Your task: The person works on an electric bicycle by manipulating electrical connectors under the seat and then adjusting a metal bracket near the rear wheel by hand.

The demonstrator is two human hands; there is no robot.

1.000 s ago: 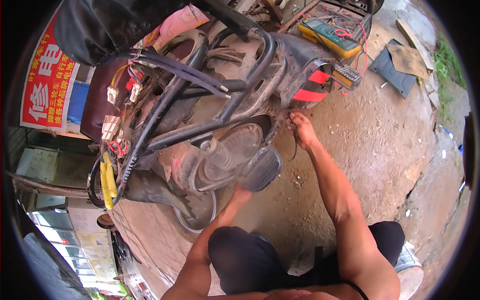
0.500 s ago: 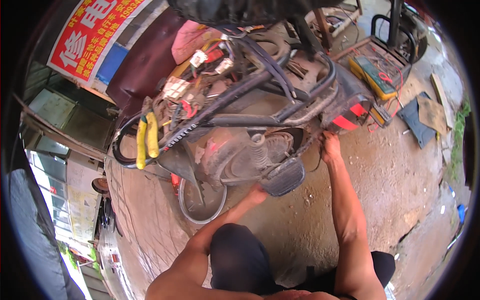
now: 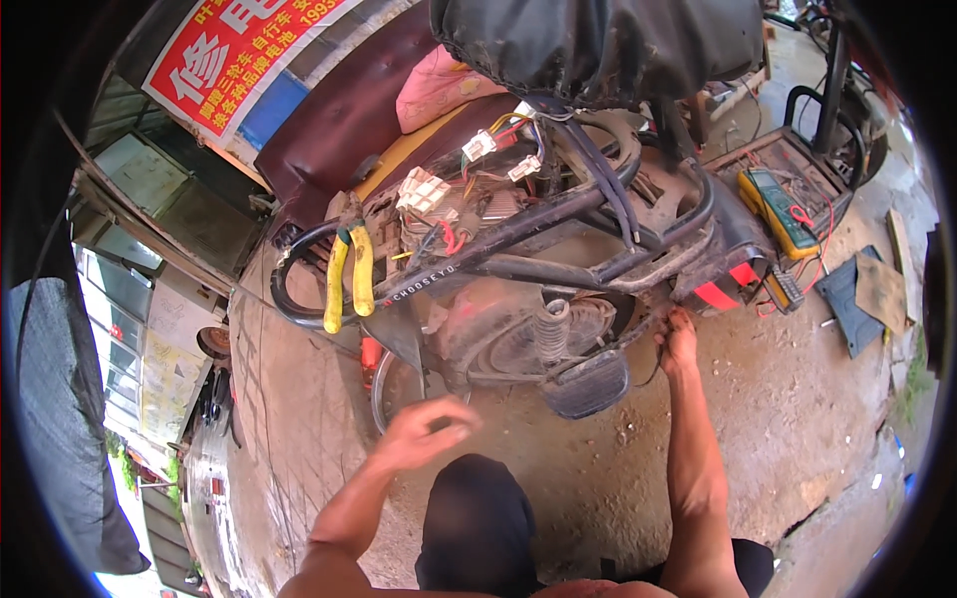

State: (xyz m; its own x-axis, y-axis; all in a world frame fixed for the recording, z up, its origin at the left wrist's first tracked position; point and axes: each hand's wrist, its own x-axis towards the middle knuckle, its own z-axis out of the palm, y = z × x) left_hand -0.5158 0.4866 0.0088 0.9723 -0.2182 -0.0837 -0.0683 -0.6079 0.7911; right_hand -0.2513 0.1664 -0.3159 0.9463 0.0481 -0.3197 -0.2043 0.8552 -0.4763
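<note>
A stripped electric scooter with a dark tubular frame stands across the view before me. Under its red tail light, at the rear, my right hand is closed against the dirty underside. What its fingers grip is hidden; a thin dark cable hangs beside it. My left hand is in the air over the ground, apart from the scooter, with thumb and fingers parted and nothing in them. It is nearest to a grey basin, which it partly covers. A black footrest juts out from the dusty rear wheel.
Yellow-handled pliers hang over the frame's left end. White connectors and loose wires crowd the frame. A multimeter with red leads lies at the right. A black seat overhangs the top; a maroon sofa stands behind.
My left hand has come away from beside the footrest, moving left and toward me. The right hand stays at the scooter's rear underside. The whole view has shifted a little.
</note>
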